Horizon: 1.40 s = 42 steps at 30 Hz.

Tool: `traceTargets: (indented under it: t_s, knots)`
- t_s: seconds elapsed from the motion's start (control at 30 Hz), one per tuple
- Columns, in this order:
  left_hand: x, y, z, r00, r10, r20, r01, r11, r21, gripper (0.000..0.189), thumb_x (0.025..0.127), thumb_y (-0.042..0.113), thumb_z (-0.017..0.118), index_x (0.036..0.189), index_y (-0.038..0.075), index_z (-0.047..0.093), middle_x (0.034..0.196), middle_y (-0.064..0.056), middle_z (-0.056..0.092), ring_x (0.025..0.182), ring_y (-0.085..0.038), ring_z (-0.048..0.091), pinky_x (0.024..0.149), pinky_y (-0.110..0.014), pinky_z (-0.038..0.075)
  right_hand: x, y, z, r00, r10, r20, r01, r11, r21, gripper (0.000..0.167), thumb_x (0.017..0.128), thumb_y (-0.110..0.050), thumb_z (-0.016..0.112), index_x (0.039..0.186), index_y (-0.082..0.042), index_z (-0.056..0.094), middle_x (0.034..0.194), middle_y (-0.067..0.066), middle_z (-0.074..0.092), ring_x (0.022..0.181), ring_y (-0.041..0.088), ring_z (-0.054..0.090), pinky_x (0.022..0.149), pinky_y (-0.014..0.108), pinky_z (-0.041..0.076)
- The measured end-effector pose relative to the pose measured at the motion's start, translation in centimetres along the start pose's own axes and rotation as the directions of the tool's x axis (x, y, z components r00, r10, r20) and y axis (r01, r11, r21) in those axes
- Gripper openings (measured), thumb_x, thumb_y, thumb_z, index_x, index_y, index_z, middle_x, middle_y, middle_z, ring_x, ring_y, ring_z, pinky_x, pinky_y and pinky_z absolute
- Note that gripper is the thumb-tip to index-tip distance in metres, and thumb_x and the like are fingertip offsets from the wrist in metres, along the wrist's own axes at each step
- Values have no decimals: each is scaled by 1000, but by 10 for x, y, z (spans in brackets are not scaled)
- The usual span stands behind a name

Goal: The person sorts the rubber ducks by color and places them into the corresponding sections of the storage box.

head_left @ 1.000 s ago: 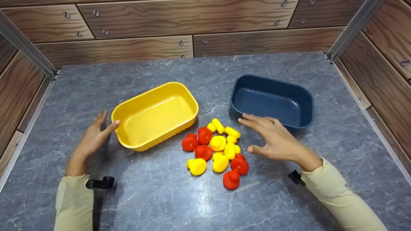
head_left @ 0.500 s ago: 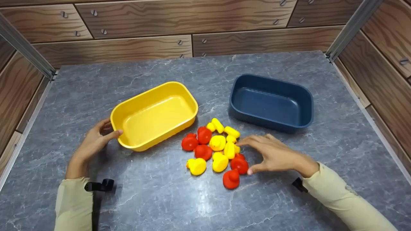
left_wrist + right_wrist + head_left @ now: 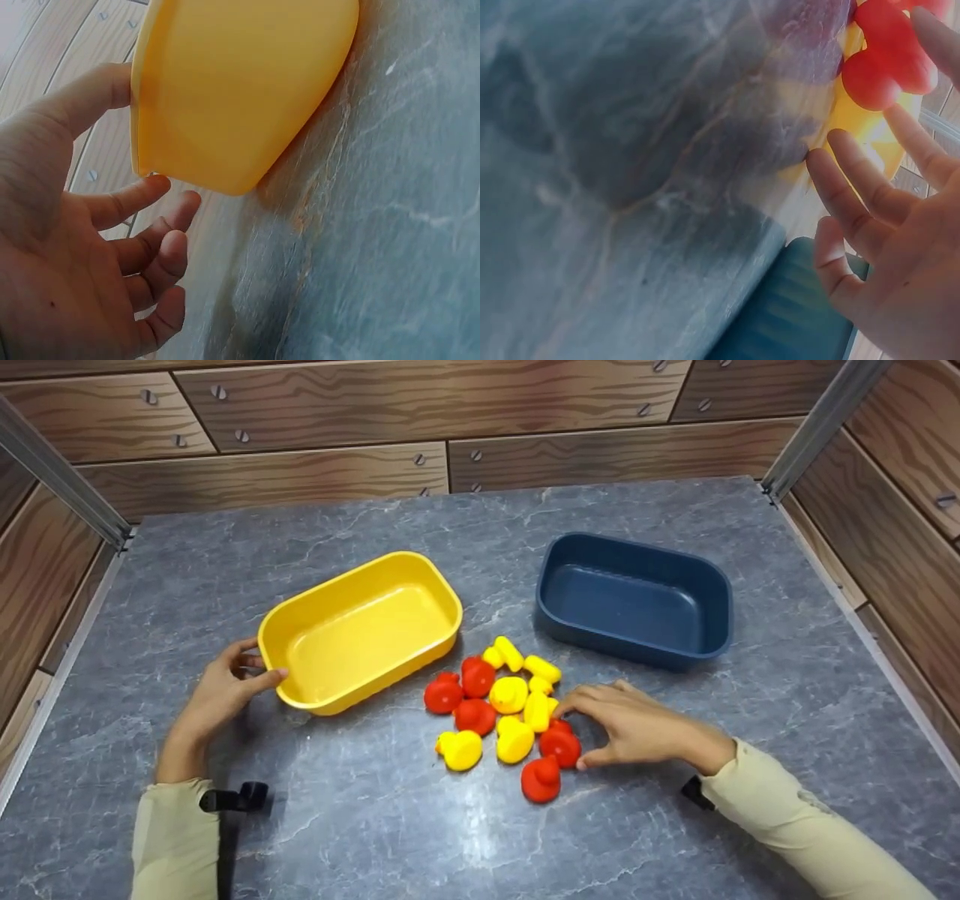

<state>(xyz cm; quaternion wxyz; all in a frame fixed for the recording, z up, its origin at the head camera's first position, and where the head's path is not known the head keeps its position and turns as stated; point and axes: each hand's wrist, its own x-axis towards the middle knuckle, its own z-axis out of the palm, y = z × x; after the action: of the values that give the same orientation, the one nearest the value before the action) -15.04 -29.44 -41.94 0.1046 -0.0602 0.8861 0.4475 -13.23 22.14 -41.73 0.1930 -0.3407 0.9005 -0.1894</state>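
Note:
My left hand holds the near left corner of a yellow plastic tub, thumb over the rim and fingers outside. In the left wrist view, the thumb and one fingertip meet the edge of the tub, while the other fingers curl loosely below. My right hand reaches in from the right, thumb and forefinger spread either side of a red rubber duck. In the right wrist view, the forefinger's tip is right at the red duck. Another red duck lies just nearer.
Several more red ducks and yellow ducks cluster between the tubs, some yellow ones tipped over. A dark blue tub stands back right with nothing in it. Wood-patterned walls enclose the grey marbled table.
My right hand has come down and left from beside the blue tub to the red duck, its fingers drawing closer. My left hand has closed onto the yellow tub's rim.

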Motion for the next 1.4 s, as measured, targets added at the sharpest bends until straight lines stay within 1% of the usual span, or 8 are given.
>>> traceTargets:
  t_s: [0.13, 0.47, 0.63, 0.77, 0.87, 1.03, 1.23, 1.4]
  knots:
    - [-1, 1, 1, 1000, 11, -19, -11, 1000, -15, 79, 88, 40, 68, 147, 3, 31, 111, -8, 50, 86, -13, 44, 69, -19, 40, 0, 0, 1, 1000, 1, -2, -1, 1000, -4, 56, 78, -36, 78, 127, -26, 54, 130, -3, 57, 124, 22, 50, 103, 57, 31]
    - [1, -3, 1, 999, 41, -20, -42, 998, -54, 78, 89, 31, 69, 147, -1, 29, 102, -1, 52, 80, -6, 47, 66, -17, 43, -1, -2, 3, 1000, -8, -23, 7, 1000, -30, 56, 78, -33, 77, 128, -23, 55, 133, -1, 59, 124, 22, 53, 99, 49, 31]
    - [1, -5, 2, 999, 34, -20, -35, 997, -63, 77, 89, 29, 69, 147, -1, 29, 102, -1, 52, 80, -5, 48, 66, -17, 44, -2, -2, 4, 1000, -7, -22, 7, 1000, -24, 55, 78, -33, 77, 127, -23, 55, 132, -2, 60, 122, 22, 54, 97, 48, 31]
    - [1, -3, 1, 999, 43, -21, -44, 997, -60, 78, 89, 32, 69, 147, -1, 29, 104, -3, 53, 81, -5, 50, 67, -18, 45, -4, -1, 3, 1000, -3, -17, 3, 1000, 1, 52, 79, -33, 77, 125, -24, 56, 130, -4, 60, 120, 20, 54, 100, 52, 30]
    - [0, -2, 1, 999, 46, -19, -47, 997, -60, 79, 89, 34, 69, 147, -1, 29, 106, -4, 52, 82, -6, 50, 68, -18, 45, -6, 0, 1, 1000, -8, -25, 8, 1000, 5, 49, 79, -34, 76, 123, -24, 57, 126, -6, 62, 115, 18, 56, 98, 50, 30]
    - [1, -2, 1, 999, 41, -15, -42, 997, -68, 79, 89, 34, 69, 147, 0, 29, 106, -4, 52, 82, -6, 50, 68, -19, 46, -10, 1, -4, 997, -17, -73, 17, 1000, 6, 48, 78, -35, 76, 121, -21, 59, 120, -7, 64, 102, 14, 58, 88, 38, 31]
    - [3, -6, 2, 999, 30, -13, -31, 997, -77, 78, 89, 31, 69, 148, 1, 28, 105, -3, 53, 82, -5, 50, 68, -19, 46, -13, 0, -10, 991, -24, -134, 29, 999, 35, 47, 78, -33, 76, 120, -20, 61, 113, -9, 64, 95, 13, 57, 84, 34, 31]
    - [1, -6, 1, 999, 41, -20, -43, 995, -89, 77, 89, 29, 69, 148, 0, 29, 102, 0, 53, 80, -4, 50, 67, -19, 46, -11, 1, -11, 974, -81, -212, 93, 995, 45, 46, 79, -30, 76, 120, -17, 60, 115, -7, 65, 94, 13, 56, 82, 31, 32]
